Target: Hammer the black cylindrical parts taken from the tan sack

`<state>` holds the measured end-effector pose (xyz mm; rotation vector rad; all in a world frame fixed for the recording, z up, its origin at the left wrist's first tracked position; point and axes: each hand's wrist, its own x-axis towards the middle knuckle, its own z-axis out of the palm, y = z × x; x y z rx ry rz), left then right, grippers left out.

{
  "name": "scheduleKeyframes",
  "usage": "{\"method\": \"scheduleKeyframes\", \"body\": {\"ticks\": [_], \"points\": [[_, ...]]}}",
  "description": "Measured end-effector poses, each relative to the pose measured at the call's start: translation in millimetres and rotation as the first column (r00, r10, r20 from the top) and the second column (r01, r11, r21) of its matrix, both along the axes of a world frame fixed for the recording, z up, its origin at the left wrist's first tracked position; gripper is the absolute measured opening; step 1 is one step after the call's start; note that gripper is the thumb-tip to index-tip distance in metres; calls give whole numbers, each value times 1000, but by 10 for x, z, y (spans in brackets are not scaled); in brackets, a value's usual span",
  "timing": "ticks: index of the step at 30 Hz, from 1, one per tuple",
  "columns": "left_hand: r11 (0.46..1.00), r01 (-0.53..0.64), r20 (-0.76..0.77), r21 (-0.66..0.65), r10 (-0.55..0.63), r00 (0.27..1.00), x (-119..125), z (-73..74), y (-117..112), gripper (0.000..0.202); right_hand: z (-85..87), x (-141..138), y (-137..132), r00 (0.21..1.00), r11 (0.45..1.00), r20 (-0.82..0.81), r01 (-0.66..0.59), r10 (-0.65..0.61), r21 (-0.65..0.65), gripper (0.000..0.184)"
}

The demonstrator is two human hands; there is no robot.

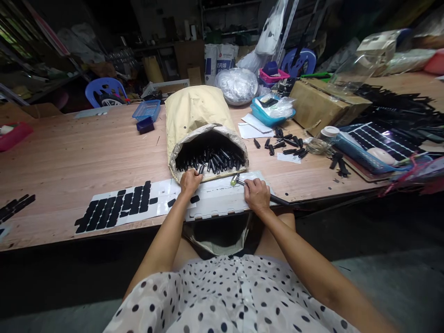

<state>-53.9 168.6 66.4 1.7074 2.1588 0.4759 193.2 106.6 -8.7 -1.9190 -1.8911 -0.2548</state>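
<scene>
A tan sack (194, 115) lies on its side on the wooden table (69, 157), its mouth full of small black cylindrical parts (211, 159). My left hand (190, 181) is at the sack's mouth, fingers pinched on one black part. My right hand (257, 194) is closed around a thin tool with a metal tip (235, 180) and a black shaft sticking out behind. Both hands rest over white backing sheets (222, 196), the left one (118, 208) carrying rows of black stickers.
Loose black parts (282, 144) lie right of the sack, near papers and a blue tray (268, 113). A cardboard box (322, 104) and solar panels (385, 136) stand at the right. A blue basket (147, 110) sits at the back left. An open bag (218, 236) hangs below the table edge.
</scene>
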Motion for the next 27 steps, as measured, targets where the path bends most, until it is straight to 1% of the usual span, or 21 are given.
{"method": "scheduleKeyframes", "body": {"ticks": [3,6,7,9,11,15,16,20,22,24,27], "points": [[977,194,51,85,-199,979,-25,-49,-251,10,17,-9,-2,1000,1000,-9,3,-4,-12,23],[922,378,74,90,-384,920,29,-130,-469,7,37,-12,-2,1000,1000,-19,8,-8,-24,24],[907,414,80,77,-420,904,53,-156,-519,6,42,-10,-2,1000,1000,-22,7,-7,-28,24],[892,450,95,49,-452,887,98,-199,-578,3,46,-5,-2,1000,999,-27,4,-5,-33,24],[888,457,106,44,-459,882,135,-228,-594,3,46,-1,-4,999,999,-32,2,-3,-36,24],[882,456,108,121,-468,877,219,-276,-576,21,41,-7,-11,999,999,-39,8,-9,-37,25],[882,452,111,133,-466,878,245,-291,-571,22,44,-9,-10,999,999,-40,8,-9,-35,25],[900,412,144,140,-430,891,320,-355,-558,11,82,-1,6,999,998,-51,4,-6,-56,24],[911,388,178,141,-408,895,330,-372,-552,10,112,14,9,997,996,-70,1,-7,-89,24],[922,363,218,133,-385,897,336,-375,-543,11,142,25,-11,993,994,-114,-5,-8,-108,24],[942,316,260,111,-334,906,365,-368,-523,12,182,2,-98,975,995,-221,-52,33,-82,28]]}}
